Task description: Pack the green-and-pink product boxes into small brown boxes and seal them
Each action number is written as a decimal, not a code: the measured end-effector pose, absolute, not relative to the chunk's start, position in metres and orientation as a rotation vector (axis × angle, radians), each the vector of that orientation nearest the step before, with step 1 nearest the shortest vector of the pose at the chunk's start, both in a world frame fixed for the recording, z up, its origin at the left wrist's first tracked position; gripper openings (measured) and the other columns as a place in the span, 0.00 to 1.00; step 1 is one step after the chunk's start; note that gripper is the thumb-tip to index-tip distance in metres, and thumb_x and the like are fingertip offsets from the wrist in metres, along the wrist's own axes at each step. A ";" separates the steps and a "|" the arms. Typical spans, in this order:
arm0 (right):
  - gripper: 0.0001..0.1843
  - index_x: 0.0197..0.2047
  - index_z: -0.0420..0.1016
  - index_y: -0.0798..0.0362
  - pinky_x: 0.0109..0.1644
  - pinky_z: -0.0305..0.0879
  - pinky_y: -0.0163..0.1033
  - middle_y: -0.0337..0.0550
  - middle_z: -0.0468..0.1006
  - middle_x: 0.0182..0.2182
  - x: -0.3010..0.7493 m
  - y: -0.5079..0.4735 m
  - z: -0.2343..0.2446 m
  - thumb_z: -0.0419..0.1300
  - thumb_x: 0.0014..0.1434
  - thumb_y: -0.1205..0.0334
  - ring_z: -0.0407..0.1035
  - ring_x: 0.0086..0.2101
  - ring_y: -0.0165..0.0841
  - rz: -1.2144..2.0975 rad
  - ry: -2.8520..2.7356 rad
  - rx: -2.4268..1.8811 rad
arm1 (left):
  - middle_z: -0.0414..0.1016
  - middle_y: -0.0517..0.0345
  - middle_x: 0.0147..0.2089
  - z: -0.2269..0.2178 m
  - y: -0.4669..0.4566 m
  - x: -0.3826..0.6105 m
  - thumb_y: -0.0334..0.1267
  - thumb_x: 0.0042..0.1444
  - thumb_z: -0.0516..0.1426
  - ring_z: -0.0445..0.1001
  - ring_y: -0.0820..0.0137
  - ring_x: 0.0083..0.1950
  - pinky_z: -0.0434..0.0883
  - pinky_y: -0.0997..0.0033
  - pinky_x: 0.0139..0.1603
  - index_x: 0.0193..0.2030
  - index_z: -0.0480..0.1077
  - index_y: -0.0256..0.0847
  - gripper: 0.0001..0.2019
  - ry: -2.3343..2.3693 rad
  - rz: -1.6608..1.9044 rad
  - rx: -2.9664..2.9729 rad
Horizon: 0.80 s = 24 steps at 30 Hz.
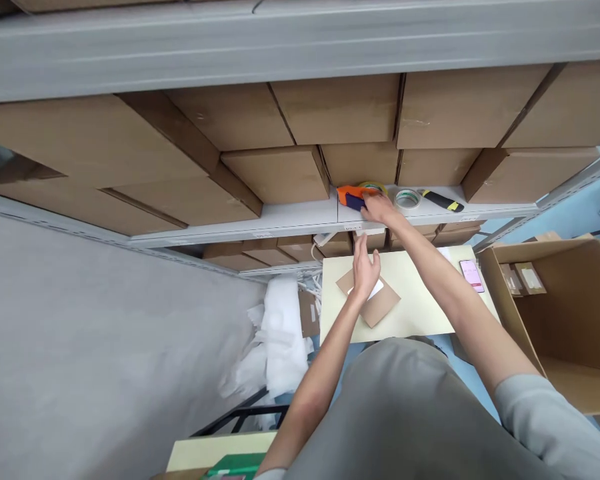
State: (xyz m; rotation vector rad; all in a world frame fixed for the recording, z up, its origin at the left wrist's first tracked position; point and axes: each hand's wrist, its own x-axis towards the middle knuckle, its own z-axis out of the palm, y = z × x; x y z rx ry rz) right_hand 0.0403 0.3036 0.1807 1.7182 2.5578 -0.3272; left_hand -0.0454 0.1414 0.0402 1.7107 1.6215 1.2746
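My right hand [379,207] reaches up to the shelf and is closed on an orange and dark blue tape dispenser [350,197]. Part of the dispenser is hidden behind the fingers. My left hand [366,270] is open, with fingers stretched forward, over a flat brown cardboard packet [379,308] on a pale yellow tabletop [425,300]. A white label [376,289] on the packet is partly covered by this hand; whether the hand touches the packet I cannot tell.
On the shelf lie a tape roll [408,198] and a black and yellow utility knife [443,201], before stacked cardboard boxes [360,110]. A phone [472,275] rests at the table's right. Beside it stands a large open carton [570,327]; white foam wrap [283,337] is at left.
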 end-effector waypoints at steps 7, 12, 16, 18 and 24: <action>0.35 0.81 0.60 0.59 0.81 0.51 0.72 0.67 0.65 0.77 0.076 0.253 0.107 0.45 0.81 0.49 0.57 0.76 0.62 -0.406 2.953 2.092 | 0.76 0.37 0.74 -0.031 0.057 -0.036 0.35 0.72 0.55 0.73 0.50 0.79 0.69 0.41 0.83 0.74 0.72 0.41 0.25 1.579 0.806 1.734; 0.38 0.82 0.60 0.54 0.80 0.55 0.73 0.66 0.67 0.76 0.138 0.112 -0.018 0.37 0.83 0.41 0.60 0.76 0.59 -1.017 2.400 2.730 | 0.72 0.35 0.78 -0.060 0.019 -0.045 0.41 0.78 0.51 0.63 0.49 0.85 0.61 0.38 0.87 0.73 0.73 0.38 0.23 1.484 0.481 1.917; 0.45 0.78 0.68 0.58 0.79 0.62 0.69 0.70 0.74 0.71 0.152 -0.002 -0.097 0.37 0.81 0.32 0.69 0.72 0.57 -1.364 1.744 2.992 | 0.67 0.38 0.82 -0.079 0.010 -0.051 0.42 0.80 0.48 0.53 0.53 0.90 0.54 0.40 0.90 0.73 0.73 0.39 0.24 1.409 0.281 1.989; 0.49 0.77 0.70 0.60 0.81 0.60 0.66 0.71 0.74 0.72 0.144 -0.032 -0.113 0.37 0.79 0.28 0.68 0.73 0.55 -1.560 1.548 3.001 | 0.66 0.37 0.83 -0.086 0.008 -0.054 0.46 0.81 0.47 0.49 0.54 0.91 0.52 0.41 0.90 0.74 0.72 0.38 0.25 1.427 0.234 1.992; 0.48 0.79 0.72 0.52 0.85 0.55 0.54 0.55 0.71 0.78 0.119 -0.022 -0.119 0.33 0.81 0.29 0.62 0.78 0.42 -2.139 1.344 2.751 | 0.66 0.35 0.83 -0.095 0.006 -0.058 0.52 0.80 0.48 0.46 0.52 0.91 0.48 0.39 0.91 0.75 0.73 0.38 0.28 1.520 0.166 1.967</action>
